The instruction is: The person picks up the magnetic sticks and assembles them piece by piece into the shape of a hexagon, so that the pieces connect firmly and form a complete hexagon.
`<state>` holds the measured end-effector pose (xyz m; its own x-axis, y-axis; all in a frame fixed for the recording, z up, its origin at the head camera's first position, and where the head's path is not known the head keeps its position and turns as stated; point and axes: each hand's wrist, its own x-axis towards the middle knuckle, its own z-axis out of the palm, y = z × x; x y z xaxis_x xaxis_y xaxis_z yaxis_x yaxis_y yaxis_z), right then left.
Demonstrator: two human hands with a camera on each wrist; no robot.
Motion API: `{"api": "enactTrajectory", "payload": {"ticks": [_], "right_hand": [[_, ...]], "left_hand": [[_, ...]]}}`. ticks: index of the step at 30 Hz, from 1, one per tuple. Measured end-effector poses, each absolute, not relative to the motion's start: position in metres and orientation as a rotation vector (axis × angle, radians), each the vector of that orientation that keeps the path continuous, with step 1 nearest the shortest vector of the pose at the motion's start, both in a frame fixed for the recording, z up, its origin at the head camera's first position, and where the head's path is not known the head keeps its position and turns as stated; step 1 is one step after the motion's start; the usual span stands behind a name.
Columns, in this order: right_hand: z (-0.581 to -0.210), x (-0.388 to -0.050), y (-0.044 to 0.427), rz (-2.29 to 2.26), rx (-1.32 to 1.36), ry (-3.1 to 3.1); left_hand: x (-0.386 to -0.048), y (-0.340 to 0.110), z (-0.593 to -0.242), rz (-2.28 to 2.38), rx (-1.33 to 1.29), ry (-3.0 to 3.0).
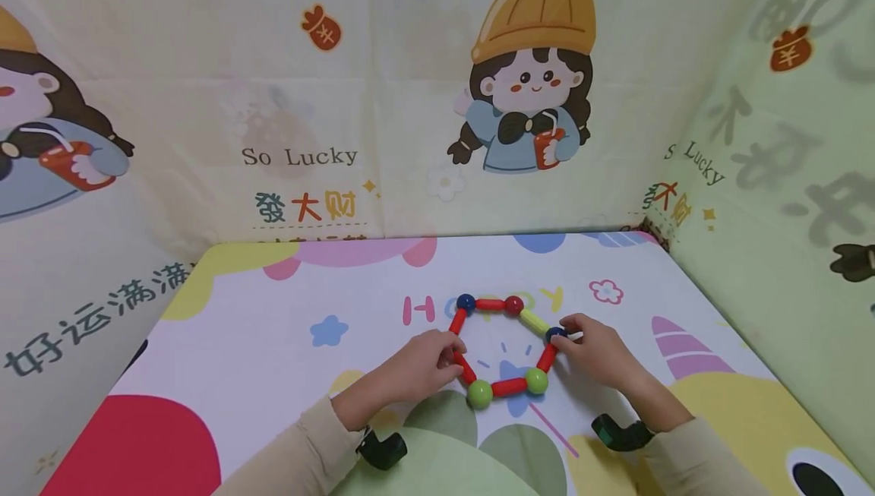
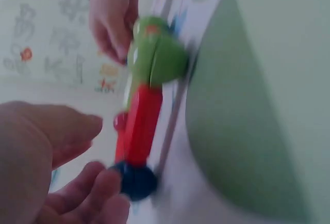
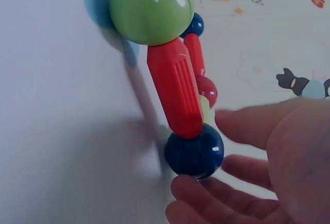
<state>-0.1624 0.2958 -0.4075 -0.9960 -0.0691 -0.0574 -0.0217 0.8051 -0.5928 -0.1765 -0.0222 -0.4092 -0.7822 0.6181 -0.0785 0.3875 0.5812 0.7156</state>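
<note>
A closed ring of toy building rods and balls lies on the table between both hands. My left hand holds its left corner, hiding most of it in the head view; the left wrist view shows a blue ball at the fingertips. On the right, my right hand holds another blue ball between thumb and fingers. Two green balls form the near side, joined by a red rod. At the far side are a blue ball and a red ball. One yellow-green rod runs down from the red ball.
The table has a printed cover with stars, flowers and coloured shapes. Behind it hangs a patterned cloth, and another cloth side bounds the right. Dark wrist cameras sit by the sleeves.
</note>
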Motion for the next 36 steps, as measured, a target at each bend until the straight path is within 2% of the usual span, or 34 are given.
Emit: {"api": "enactTrajectory", "payload": {"ticks": [10,27,36], "right_hand": [[-0.413,-0.167,0.291,-0.914,-0.048,2.952],[-0.408,-0.173,0.269,-0.826,-0.215,2.954],[-0.407,-0.176,0.251,-0.896,-0.109,2.957]], "left_hand": [[-0.201,-0.026,-0.422,1.027,0.606,2.619],[-0.201,-0.023,-0.418,0.998,0.615,2.628],[-0.201,-0.022,-0.417,1.004,0.607,2.626]]}}
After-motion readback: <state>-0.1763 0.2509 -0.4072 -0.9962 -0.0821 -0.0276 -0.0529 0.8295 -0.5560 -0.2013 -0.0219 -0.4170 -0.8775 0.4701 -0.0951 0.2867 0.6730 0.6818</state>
